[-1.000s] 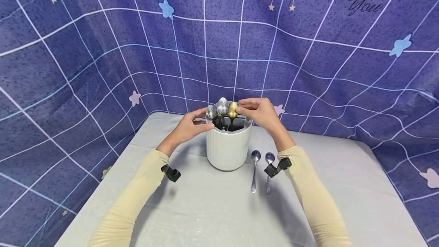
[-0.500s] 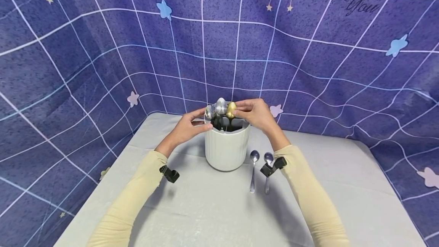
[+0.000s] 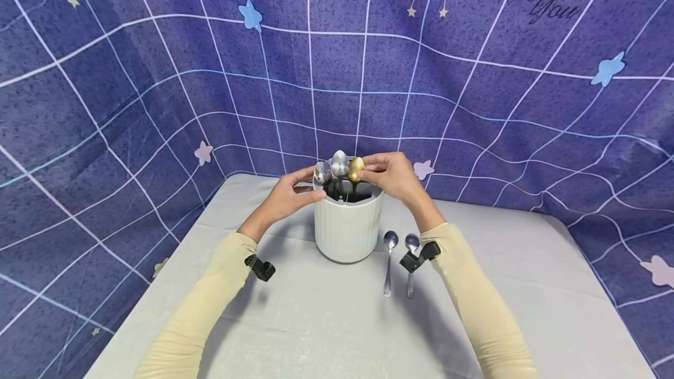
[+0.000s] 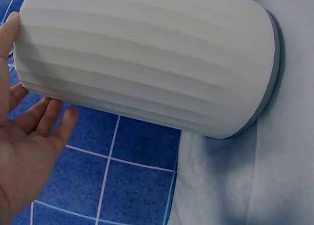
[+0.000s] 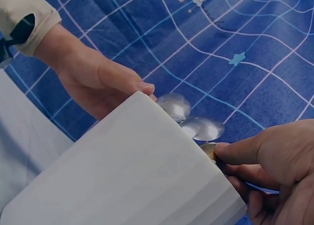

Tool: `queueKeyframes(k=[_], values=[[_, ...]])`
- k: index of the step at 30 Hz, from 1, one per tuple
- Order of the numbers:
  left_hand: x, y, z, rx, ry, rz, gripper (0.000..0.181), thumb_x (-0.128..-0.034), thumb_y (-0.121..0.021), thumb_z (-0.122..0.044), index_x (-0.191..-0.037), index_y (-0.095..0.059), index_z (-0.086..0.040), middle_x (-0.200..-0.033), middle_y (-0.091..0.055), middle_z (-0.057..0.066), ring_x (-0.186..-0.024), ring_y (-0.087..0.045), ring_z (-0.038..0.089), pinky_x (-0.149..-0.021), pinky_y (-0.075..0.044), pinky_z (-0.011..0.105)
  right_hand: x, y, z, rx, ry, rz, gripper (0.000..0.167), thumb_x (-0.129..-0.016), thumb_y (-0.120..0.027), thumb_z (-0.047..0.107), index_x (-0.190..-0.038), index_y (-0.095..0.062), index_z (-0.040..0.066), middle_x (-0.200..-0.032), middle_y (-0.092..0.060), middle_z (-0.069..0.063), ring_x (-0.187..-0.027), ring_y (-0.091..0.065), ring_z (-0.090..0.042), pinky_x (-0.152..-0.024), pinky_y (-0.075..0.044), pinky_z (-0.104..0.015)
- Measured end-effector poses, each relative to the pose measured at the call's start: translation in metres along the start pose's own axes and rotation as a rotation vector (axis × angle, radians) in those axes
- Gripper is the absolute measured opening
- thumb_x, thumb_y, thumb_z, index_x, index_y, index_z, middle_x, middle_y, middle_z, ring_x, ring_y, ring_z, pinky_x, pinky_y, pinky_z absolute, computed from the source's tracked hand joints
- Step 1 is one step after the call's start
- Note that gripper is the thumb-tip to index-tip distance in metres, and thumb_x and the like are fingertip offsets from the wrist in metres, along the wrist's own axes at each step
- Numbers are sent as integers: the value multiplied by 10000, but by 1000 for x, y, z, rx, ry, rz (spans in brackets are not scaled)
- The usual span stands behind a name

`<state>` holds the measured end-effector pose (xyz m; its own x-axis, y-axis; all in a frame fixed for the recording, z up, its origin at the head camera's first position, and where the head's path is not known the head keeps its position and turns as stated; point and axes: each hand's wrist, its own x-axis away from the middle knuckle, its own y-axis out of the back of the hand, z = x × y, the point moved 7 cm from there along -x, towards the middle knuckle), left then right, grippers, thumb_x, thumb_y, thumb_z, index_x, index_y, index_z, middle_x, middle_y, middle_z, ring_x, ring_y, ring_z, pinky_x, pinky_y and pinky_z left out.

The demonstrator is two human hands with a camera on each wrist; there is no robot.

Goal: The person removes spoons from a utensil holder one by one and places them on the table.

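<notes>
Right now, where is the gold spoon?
In the head view, the gold spoon stands in the holder, between a silver spoon and the right hand pinching it.

Two bare hands: one left hand (image 3: 286, 196) and one right hand (image 3: 397, 177). Two long cream fabric sleeves (image 3: 210, 303). Two small black wrist cameras (image 3: 260, 268). One tall, rounded white container with ribbed sides (image 3: 348, 230). One gold metal spoon (image 3: 356, 168) and at least two shiny silver metal spoons (image 3: 340, 164) in the container; overlap hides the exact silver count. Two more silver metal spoons with slim handles (image 3: 390, 241) on one pale-clothed table (image 3: 326, 326). One blue-purple patterned fabric backdrop (image 3: 337, 104), printed with two large light-blue stars (image 3: 250, 15).
</notes>
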<state>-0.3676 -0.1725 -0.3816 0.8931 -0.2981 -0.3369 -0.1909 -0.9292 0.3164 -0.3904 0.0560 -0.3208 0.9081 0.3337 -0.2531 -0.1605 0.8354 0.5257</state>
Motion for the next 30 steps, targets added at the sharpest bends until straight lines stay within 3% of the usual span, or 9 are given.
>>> queueKeyframes(k=[15, 26, 30], values=[[0, 1, -2, -5, -4, 4, 654, -913, -760, -92, -1502, -488, -11, -1385, -604, 220, -1276, -571, 357, -1094, -515, 460, 8, 4, -1, -68, -44, 11, 267, -884, -809, 117, -1103, -732, -15, -983, -780, -148, -836, -737, -177, -679, -592, -215], [0, 0, 0, 4, -8, 9, 664, -916, -759, -98, -1510, -475, -11, -1397, -594, 228, -1265, -577, 383, -1121, -452, 598, 9, 6, -4, -166, -76, 23, 217, -945, -711, 51, -1116, -664, -74, -931, -761, -136, -764, -647, -97, -644, -513, -199], [1, 1, 0, 9, 1, 9, 671, -916, -759, -91, -1515, -468, -10, -1402, -590, 232, -1260, -577, 401, -1124, -439, 614, 9, 8, -4, -218, -80, 29, 226, -951, -700, 35, -1128, -641, -93, -928, -755, -137, -763, -658, -94, -686, -538, -205]])
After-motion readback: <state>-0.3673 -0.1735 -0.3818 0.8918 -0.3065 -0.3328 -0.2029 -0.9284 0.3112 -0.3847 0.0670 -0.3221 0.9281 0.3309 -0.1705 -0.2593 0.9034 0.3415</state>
